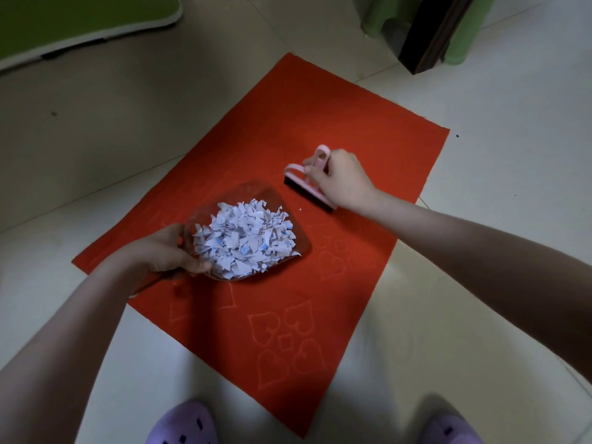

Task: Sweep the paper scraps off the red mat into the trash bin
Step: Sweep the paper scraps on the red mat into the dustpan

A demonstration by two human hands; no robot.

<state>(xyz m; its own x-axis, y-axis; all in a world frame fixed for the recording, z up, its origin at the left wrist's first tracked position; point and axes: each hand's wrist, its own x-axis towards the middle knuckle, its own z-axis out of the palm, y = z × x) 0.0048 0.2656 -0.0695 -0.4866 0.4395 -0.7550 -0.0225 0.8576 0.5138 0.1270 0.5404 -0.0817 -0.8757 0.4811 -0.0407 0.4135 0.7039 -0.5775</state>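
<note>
A person in lilac slippers [182,424] stands at the 6 o'clock edge of a red felt mat embossed with hearts [336,116], which lies askew on a pale tiled floor [512,139]. The left hand [169,251], at about 8 o'clock on the mat, wraps its fingers around the rear of a clear plastic dustpan [253,189], thumb over the rim. It keeps the pan low and roughly level, seemingly so the heap does not spill; whether the pan touches the mat is unclear. The torn white-and-blue paper scraps [246,241] lie piled in the dustpan, nearly filling it.

The right hand [339,181], toward 2 o'clock, curls its fingers around the looped handle of a pink hand brush with black bristles [298,176]. The bristles rest on the mat just beyond the pan's mouth, as if to chase leftovers. One tiny white fleck [300,209] sits on the mat between brush and pan, so the sweeping looks all but done.

No trash bin can be identified with certainty. Green plastic shapes [374,24] stand by a dark wooden post [429,36] at 1 o'clock, off the mat. Carrying and tipping appears to be what is left.
</note>
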